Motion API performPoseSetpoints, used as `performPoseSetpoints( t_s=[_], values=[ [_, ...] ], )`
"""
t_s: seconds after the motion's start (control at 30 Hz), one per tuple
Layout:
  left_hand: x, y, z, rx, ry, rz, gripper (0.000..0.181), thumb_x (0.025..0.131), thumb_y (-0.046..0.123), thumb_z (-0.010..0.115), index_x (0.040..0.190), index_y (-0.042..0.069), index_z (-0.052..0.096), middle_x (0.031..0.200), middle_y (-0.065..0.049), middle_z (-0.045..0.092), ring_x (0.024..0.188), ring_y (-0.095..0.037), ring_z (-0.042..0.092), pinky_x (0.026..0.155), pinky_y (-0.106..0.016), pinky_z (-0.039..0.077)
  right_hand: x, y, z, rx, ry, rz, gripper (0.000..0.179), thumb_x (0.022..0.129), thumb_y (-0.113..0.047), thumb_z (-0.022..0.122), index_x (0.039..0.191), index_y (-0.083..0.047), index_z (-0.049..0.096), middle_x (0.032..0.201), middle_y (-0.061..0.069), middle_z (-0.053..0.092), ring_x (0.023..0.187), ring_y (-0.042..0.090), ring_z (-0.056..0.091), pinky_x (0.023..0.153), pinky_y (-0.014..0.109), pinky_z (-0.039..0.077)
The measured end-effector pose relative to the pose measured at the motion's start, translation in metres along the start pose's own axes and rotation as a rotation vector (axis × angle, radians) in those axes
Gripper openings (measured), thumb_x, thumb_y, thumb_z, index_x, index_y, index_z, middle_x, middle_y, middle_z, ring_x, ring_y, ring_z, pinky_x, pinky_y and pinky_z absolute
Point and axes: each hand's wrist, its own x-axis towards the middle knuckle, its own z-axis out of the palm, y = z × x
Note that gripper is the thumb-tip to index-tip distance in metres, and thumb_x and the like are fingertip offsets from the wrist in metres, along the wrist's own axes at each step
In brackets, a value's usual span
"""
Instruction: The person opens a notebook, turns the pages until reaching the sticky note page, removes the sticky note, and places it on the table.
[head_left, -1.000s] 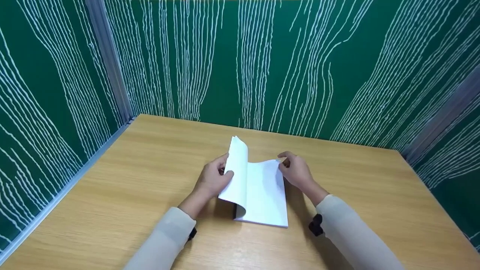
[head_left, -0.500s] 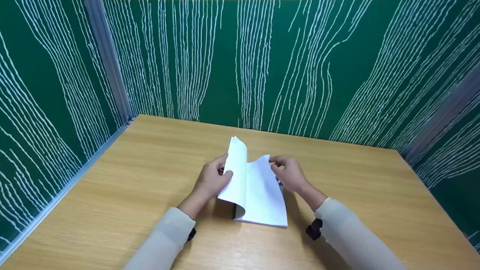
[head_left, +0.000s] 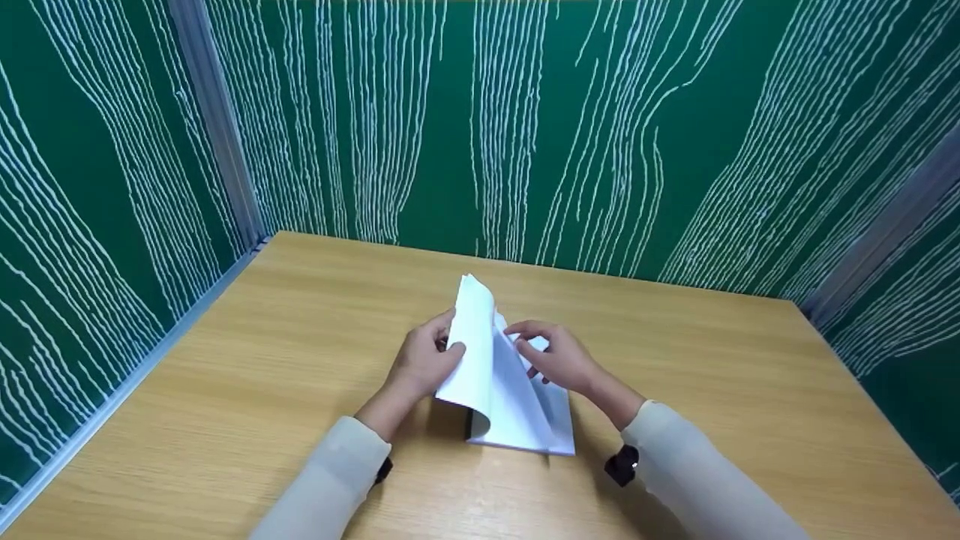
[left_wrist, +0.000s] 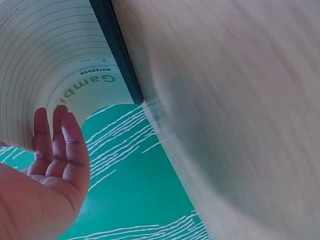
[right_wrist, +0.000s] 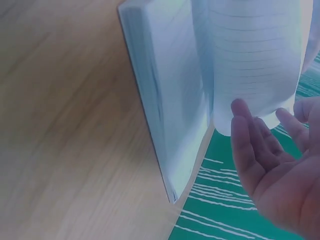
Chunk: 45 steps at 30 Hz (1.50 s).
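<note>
A notebook lies on the table, its right-hand stack [head_left: 561, 424] flat and its left-hand pages [head_left: 472, 337] raised and bowed. My left hand [head_left: 430, 364] grips these raised pages, thumb on the front and fingers behind. "NOTEBOOK" is printed on the ruled sheet [left_wrist: 70, 45] in the left wrist view, beside a dark binding edge [left_wrist: 117, 55]. My right hand [head_left: 561, 361] pinches the upper outer corner of a single page [head_left: 514, 390], which slants up from the stack. In the right wrist view this ruled page [right_wrist: 255, 60] curves up, with thumb and forefinger at its edge.
The wooden table [head_left: 225, 382] carries the notebook near its middle. Green panels [head_left: 442, 150] with wavy white lines rise behind the table and at both sides, with grey posts [head_left: 217, 112] at the corners. Each sleeve [head_left: 330, 480] has a dark wrist device by its cuff.
My right hand has moved left, lifting a page from the right-hand stack and carrying it toward the raised pages. The left hand keeps its grip in the same place.
</note>
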Motion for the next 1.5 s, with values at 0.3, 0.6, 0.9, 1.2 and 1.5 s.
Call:
performPoseSetpoints(
  t_s=[0.3,0.6,0.9,1.2,1.5],
  values=[
    [-0.001,0.000,-0.001,-0.016,-0.005,-0.002,0.054,0.084,0.023,0.052,0.134,0.023,0.035,0.112,0.004,0.055,0.092,-0.013,0.050,0.077,-0.026,0.044,-0.002,-0.005,0.008,-0.105,-0.005,-0.171,0.038,0.081,-0.026,0.058,0.116,-0.041,0.050,0.119,-0.013,0.049,0.102,0.015,0.051,0.080,0.032,0.047],
    [0.001,-0.002,0.000,-0.037,-0.004,0.017,0.052,0.083,0.023,0.052,0.133,0.024,0.037,0.108,0.006,0.056,0.091,-0.012,0.052,0.075,-0.026,0.046,-0.004,-0.008,0.012,-0.084,-0.007,-0.083,0.042,0.082,-0.030,0.058,0.121,-0.039,0.045,0.121,0.000,0.046,0.087,0.019,0.057,0.062,0.029,0.051],
    [0.000,-0.003,-0.001,-0.042,-0.009,0.048,0.052,0.083,0.023,0.052,0.133,0.021,0.038,0.102,0.004,0.058,0.087,-0.013,0.053,0.074,-0.026,0.046,-0.006,-0.010,0.015,-0.069,0.006,-0.172,0.035,0.083,-0.029,0.056,0.117,-0.034,0.050,0.110,-0.001,0.049,0.078,0.015,0.057,0.066,0.028,0.049],
    [0.000,-0.003,0.001,-0.060,-0.013,0.054,0.049,0.086,0.029,0.050,0.133,0.023,0.037,0.113,0.001,0.056,0.089,-0.013,0.055,0.074,-0.026,0.048,-0.008,-0.017,0.021,-0.083,-0.027,-0.216,0.038,0.081,-0.037,0.057,0.118,-0.042,0.047,0.117,-0.006,0.044,0.097,0.017,0.052,0.073,0.028,0.049],
    [-0.001,-0.003,-0.002,-0.003,-0.028,0.024,0.065,0.078,0.044,0.058,0.135,0.025,0.034,0.115,0.000,0.055,0.088,-0.012,0.058,0.070,-0.025,0.051,-0.009,-0.022,0.021,-0.089,-0.055,-0.272,0.042,0.081,-0.037,0.057,0.121,-0.041,0.045,0.123,-0.008,0.041,0.106,0.018,0.049,0.075,0.029,0.048]
  ],
)
